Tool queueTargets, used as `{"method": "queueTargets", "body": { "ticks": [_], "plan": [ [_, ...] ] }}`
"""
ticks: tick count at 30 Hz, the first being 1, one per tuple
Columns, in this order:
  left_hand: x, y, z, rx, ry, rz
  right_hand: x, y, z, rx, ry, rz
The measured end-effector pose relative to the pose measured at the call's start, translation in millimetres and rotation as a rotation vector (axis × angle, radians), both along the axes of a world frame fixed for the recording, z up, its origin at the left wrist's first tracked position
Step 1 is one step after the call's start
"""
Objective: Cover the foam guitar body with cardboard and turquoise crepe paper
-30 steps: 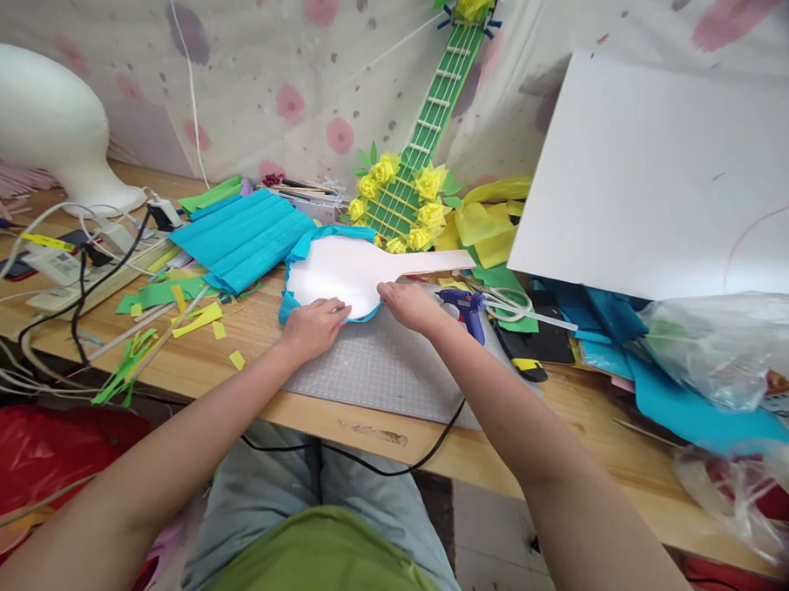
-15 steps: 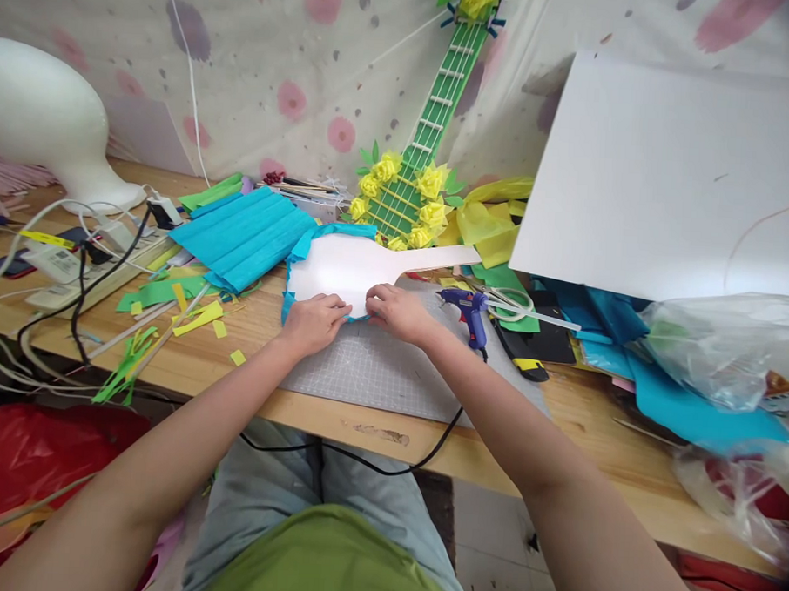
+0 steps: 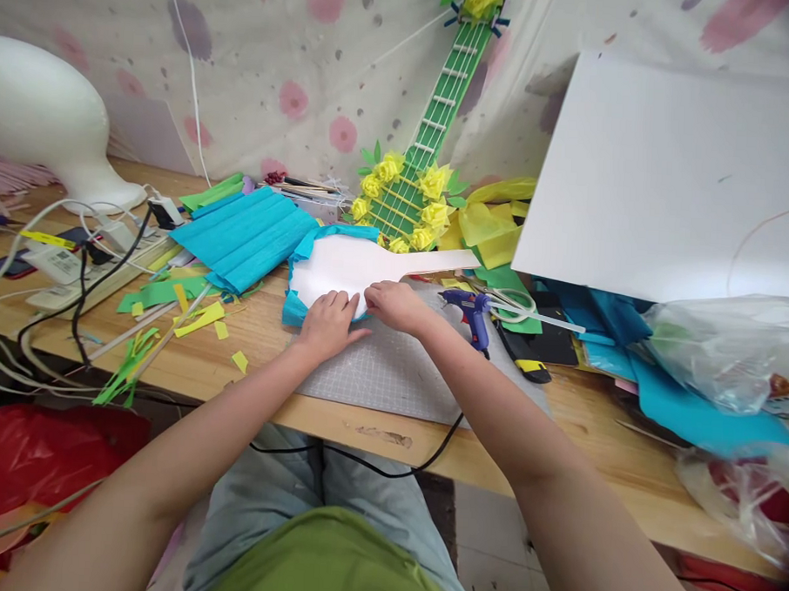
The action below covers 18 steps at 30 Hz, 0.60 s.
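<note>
A white guitar-shaped board [image 3: 344, 263] lies on the grey cutting mat [image 3: 391, 382], its neck pointing right. Blue crepe paper [image 3: 294, 310] is folded over the rim of its rounded body at the left, top and bottom. My left hand [image 3: 331, 325] rests flat on the lower part of the body, fingers stretched and thumb out to the side. At the board's lower edge, just right of it, the curled fingers of my right hand [image 3: 394, 306] pinch the blue paper rim; the fingertips are partly hidden. A blue glue gun [image 3: 472, 315] lies right of my right hand.
Behind the board stands a green paper guitar [image 3: 434, 123] with yellow flowers. Pleated blue crepe paper [image 3: 246, 237], paper scraps [image 3: 201, 320] and a power strip [image 3: 101, 270] lie left. To the right are a utility knife [image 3: 532, 369], a large white board [image 3: 654, 185] and plastic bags.
My left hand has shifted slightly right and flattened onto the board, its thumb now spread. My right hand stays at the lower edge, its fingers more curled. The board has barely moved.
</note>
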State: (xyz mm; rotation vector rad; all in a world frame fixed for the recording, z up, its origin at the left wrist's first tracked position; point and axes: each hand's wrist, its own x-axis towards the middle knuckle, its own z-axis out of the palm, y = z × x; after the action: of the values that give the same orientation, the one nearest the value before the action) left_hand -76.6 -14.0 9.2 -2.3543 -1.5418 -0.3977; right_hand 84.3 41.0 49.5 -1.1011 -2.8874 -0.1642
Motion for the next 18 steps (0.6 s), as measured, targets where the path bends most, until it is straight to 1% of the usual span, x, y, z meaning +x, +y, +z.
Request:
{"method": "queueTargets", "body": {
  "ticks": [2, 5, 8, 11, 13, 15, 18],
  "plan": [
    [3, 8, -2.9, -0.005, 0.033, 0.028, -1, -3, 2.3, -0.01, 0.017, 0.001],
    [1, 17, -8.0, 0.001, 0.067, 0.015, 0, -7, 5.0, -0.047, 0.073, -0.01],
    [-3, 19, -11.5, -0.002, 0.035, -0.005, 11, -6, 2.5, -0.096, 0.21, -0.029],
    [-5, 17, -11.9, -0.014, -0.003, -0.022, 33, -4, -8.6, -0.083, 0.426, -0.032],
    [-5, 16, -11.2, -0.018, -0.002, -0.027, 48, -3, -19.4, -0.046, 0.516, -0.075],
    [-4, 15, -10.5, -0.017, 0.011, -0.021, 57, -5, -30.3, -0.016, 0.533, -0.123],
    [-5, 14, -10.2, -0.007, 0.014, -0.012, 56, -8, -41.9, 0.012, 0.509, -0.177]
  ]
}}
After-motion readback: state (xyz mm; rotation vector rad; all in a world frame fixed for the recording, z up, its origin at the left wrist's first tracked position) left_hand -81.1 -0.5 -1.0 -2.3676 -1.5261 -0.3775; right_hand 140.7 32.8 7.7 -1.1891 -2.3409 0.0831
